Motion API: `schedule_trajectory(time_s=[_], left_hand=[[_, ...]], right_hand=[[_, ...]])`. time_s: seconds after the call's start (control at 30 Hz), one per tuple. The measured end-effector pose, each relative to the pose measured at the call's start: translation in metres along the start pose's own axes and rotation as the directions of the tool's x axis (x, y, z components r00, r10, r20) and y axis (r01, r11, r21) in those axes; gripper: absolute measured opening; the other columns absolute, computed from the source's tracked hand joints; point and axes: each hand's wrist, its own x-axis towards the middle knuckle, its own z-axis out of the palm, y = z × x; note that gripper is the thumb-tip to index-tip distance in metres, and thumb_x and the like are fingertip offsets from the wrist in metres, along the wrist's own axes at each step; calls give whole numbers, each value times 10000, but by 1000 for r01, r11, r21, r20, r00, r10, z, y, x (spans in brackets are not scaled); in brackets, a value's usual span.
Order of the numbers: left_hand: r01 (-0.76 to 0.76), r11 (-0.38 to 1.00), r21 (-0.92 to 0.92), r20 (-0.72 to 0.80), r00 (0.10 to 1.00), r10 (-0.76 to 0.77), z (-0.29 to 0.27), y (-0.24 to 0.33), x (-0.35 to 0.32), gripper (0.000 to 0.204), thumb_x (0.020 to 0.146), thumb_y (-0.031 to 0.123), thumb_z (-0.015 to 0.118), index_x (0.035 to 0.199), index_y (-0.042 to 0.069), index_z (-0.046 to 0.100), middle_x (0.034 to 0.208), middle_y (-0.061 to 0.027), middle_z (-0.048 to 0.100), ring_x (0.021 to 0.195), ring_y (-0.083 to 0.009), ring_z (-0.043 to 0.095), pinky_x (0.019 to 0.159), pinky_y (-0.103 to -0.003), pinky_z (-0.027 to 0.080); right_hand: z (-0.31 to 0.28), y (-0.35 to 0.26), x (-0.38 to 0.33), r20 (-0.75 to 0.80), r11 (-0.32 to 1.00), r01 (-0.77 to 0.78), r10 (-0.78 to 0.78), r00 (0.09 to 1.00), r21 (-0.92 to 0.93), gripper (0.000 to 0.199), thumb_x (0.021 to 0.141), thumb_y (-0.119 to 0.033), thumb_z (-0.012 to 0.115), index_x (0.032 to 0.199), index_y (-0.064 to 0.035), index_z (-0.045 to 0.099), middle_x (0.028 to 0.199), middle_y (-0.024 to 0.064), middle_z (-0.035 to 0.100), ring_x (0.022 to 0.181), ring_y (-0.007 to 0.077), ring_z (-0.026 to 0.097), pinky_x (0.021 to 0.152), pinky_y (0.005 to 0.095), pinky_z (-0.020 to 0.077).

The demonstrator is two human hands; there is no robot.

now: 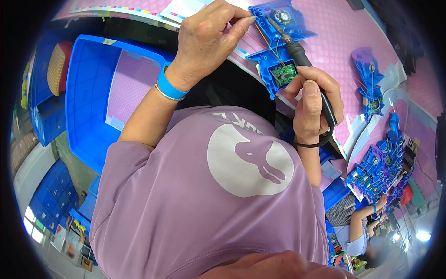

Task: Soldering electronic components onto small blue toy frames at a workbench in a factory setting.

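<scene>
My right hand (318, 102) is closed around the dark handle of a soldering iron (298, 52). Its metal tip reaches into an open blue plastic housing (299, 29) that carries a round metal-and-white part (282, 16). Yellow and red wires (269, 42) run from there down to a green circuit board (283, 74) in a second blue housing piece (264, 60). The fingers of my right hand lie close to that board. My left hand (206, 39) pinches at the left edge of the upper housing; what is between the fingertips is too small to make out.
A large blue bin (88, 102) stands at my left. On the pink mat (339, 28), another wired blue housing (370, 79) lies to the right, beyond it a heap of similar parts (378, 165). A co-worker's arm (360, 223) reaches toward that heap.
</scene>
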Motion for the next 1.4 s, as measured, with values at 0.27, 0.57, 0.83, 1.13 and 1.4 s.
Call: schedule_trajectory(time_s=[0.27, 0.57, 0.83, 1.13, 1.4], left_hand=[[60, 991, -122, -47, 997, -66, -4, 1, 2, 183, 798, -48, 740, 973, 3, 720, 741, -84, 603, 548, -169, 553, 506, -283, 439], [-391, 915, 100, 163, 914, 373, -10, -36, -15, 138, 873, 129, 817, 979, 57, 765, 835, 2, 720, 680, -66, 625, 554, -173, 454], [-519, 847, -117, -231, 843, 485, 7, -34, -6, 179, 762, -10, 771, 931, 29, 725, 863, -96, 687, 692, -236, 701, 553, -301, 540], [-681, 726, -98, -288, 718, 634, 32, -56, 12, 150, 789, 23, 782, 917, 8, 707, 904, -115, 720, 744, -256, 730, 623, -312, 580], [-691, 720, -66, -320, 699, 640, 34, -58, 10, 133, 792, 33, 787, 893, 9, 704, 911, -117, 729, 755, -255, 736, 630, -312, 584]], right_hand=[[-1, 0, 0, 0, 1000, 6, -6, 1000, 13, 272, 983, -161, 606, 1115, 72, 654, 770, 127, 653, 625, 161, 603, 584, 293, 487], [-2, 0, 2, 4, 999, 33, -33, 999, 15, 280, 988, -159, 597, 1121, 80, 652, 754, 126, 648, 629, 165, 607, 584, 297, 488], [-3, -1, 1, 4, 998, 69, -69, 998, 11, 285, 990, -171, 598, 1118, 78, 649, 737, 132, 649, 617, 168, 606, 583, 300, 490], [-3, 0, 1, -12, 998, 58, -58, 998, -5, 283, 988, -176, 601, 1110, 75, 648, 733, 134, 647, 617, 168, 607, 583, 300, 493], [-1, -1, 2, 4, 999, 38, -38, 999, -10, 276, 982, -163, 602, 1114, 74, 654, 738, 125, 647, 624, 169, 610, 587, 300, 492]])
